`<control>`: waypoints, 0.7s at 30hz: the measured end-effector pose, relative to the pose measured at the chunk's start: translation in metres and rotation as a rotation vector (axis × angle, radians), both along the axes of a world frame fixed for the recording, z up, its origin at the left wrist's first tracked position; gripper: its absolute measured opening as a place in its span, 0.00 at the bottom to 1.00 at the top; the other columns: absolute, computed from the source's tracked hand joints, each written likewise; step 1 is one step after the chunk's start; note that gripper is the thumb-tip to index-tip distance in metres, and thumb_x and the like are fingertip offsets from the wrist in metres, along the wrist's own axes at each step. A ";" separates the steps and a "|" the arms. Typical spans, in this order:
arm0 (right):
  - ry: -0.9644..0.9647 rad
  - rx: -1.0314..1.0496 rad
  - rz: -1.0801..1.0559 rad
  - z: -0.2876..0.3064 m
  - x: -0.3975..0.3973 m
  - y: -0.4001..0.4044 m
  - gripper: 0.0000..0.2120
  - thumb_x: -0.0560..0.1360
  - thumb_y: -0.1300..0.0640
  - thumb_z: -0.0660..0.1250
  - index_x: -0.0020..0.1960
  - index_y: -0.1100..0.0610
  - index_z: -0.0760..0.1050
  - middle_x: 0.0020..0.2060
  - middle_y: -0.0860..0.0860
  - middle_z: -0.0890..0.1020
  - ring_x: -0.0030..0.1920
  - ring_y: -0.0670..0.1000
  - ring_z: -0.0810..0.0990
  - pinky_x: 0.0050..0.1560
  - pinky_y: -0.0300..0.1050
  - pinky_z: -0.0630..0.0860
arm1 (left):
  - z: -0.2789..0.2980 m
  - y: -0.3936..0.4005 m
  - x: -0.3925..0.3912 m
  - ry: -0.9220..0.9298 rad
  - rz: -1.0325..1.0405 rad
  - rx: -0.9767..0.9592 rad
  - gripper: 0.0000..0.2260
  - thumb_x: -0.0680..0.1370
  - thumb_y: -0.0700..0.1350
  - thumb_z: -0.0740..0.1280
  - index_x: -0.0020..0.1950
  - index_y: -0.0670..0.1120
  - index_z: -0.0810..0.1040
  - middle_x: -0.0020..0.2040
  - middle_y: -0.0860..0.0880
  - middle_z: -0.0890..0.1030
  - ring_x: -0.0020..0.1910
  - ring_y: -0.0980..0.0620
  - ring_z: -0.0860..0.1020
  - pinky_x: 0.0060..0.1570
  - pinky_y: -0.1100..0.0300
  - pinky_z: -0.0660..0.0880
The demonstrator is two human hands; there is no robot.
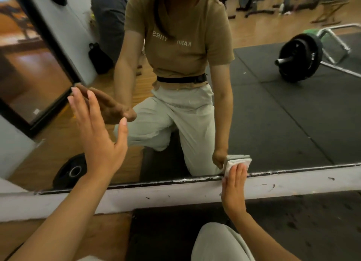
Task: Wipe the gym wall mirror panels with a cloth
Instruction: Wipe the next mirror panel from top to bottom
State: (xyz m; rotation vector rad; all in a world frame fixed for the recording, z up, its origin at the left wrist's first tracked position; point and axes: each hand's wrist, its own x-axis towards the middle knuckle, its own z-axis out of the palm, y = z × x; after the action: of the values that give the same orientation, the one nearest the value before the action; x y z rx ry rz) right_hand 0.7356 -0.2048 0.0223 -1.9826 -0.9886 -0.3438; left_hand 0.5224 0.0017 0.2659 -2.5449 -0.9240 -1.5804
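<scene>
So the person is kneeling right up against the mirror [273, 114], which fills most of the head view. Right hand [234, 186] is down at about 5 o'clock from the centre of the shot, fingers straight and pressed together, flat on a folded white cloth [237, 162] that sits against the glass right at the mirror's bottom edge. The cloth pokes out above the fingertips and meets its own reflection there.

Left hand [97, 128] is over at 9 o'clock, fingers straight and only a little apart, thumb swung out to the right. The fingertips meet their reflection, so they look to be touching the glass, holding nothing.

Below the mirror runs a scuffed white ledge [156, 194], going from 8 o'clock to 3 o'clock. A knee in light trousers [216, 243] shows at 6 o'clock, over a dark floor mat [302, 221].

In the reflection: a loaded barbell [298, 57] at 2 o'clock on black matting, a loose weight plate [70, 171] at 8 o'clock on the wood floor, and a dark bag [98, 58] near 11 o'clock against the wall. A black-framed panel [39, 65] sits at 10 o'clock.
</scene>
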 end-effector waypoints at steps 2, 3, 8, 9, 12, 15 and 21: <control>-0.148 0.097 0.109 0.027 0.008 0.006 0.29 0.86 0.56 0.49 0.81 0.50 0.36 0.80 0.48 0.39 0.79 0.51 0.39 0.78 0.60 0.43 | -0.001 0.001 0.001 -0.016 0.001 0.018 0.32 0.83 0.47 0.63 0.79 0.35 0.50 0.77 0.29 0.47 0.78 0.40 0.41 0.77 0.39 0.47; -0.253 0.157 0.144 0.051 0.017 0.013 0.27 0.86 0.55 0.47 0.81 0.50 0.40 0.80 0.48 0.41 0.80 0.51 0.41 0.78 0.57 0.41 | -0.001 0.002 0.002 -0.023 0.004 0.024 0.32 0.83 0.47 0.63 0.78 0.34 0.51 0.77 0.28 0.47 0.78 0.40 0.41 0.77 0.39 0.47; -0.622 0.433 0.038 0.200 0.044 0.052 0.30 0.84 0.62 0.55 0.81 0.49 0.47 0.80 0.44 0.47 0.80 0.49 0.46 0.78 0.53 0.41 | 0.000 0.000 0.006 -0.038 0.005 0.004 0.32 0.82 0.44 0.64 0.78 0.32 0.51 0.77 0.27 0.47 0.78 0.40 0.41 0.77 0.38 0.46; -0.648 0.433 0.021 0.207 0.043 0.057 0.31 0.83 0.64 0.56 0.81 0.48 0.48 0.80 0.45 0.46 0.80 0.50 0.46 0.78 0.54 0.42 | 0.000 -0.001 0.006 -0.041 0.003 -0.003 0.33 0.82 0.43 0.65 0.78 0.32 0.50 0.77 0.27 0.47 0.78 0.40 0.41 0.77 0.38 0.46; -0.718 0.312 0.061 0.169 0.032 0.054 0.34 0.80 0.70 0.55 0.80 0.50 0.51 0.80 0.48 0.46 0.80 0.52 0.45 0.78 0.55 0.44 | 0.001 -0.002 0.006 -0.043 0.005 -0.014 0.33 0.82 0.43 0.65 0.77 0.31 0.50 0.77 0.27 0.47 0.78 0.39 0.41 0.76 0.37 0.46; -0.912 -0.082 0.232 0.067 0.026 0.032 0.46 0.70 0.71 0.63 0.81 0.52 0.46 0.81 0.49 0.45 0.80 0.51 0.45 0.78 0.53 0.43 | 0.002 -0.002 0.006 -0.045 0.009 -0.015 0.33 0.82 0.44 0.64 0.77 0.30 0.50 0.77 0.27 0.47 0.77 0.40 0.41 0.77 0.38 0.47; -1.021 -0.572 0.417 0.005 0.031 0.014 0.63 0.57 0.63 0.79 0.81 0.54 0.43 0.80 0.49 0.45 0.80 0.49 0.42 0.78 0.50 0.38 | 0.000 0.000 0.004 -0.036 0.012 -0.020 0.33 0.83 0.47 0.63 0.78 0.33 0.50 0.78 0.29 0.47 0.78 0.42 0.41 0.77 0.39 0.46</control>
State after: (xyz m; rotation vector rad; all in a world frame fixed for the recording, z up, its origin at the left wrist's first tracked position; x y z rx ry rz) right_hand 0.7664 -0.1906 0.0276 -1.9780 -2.3057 -0.9619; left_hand 0.5266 0.0019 0.2659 -2.5270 -0.9608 -1.6278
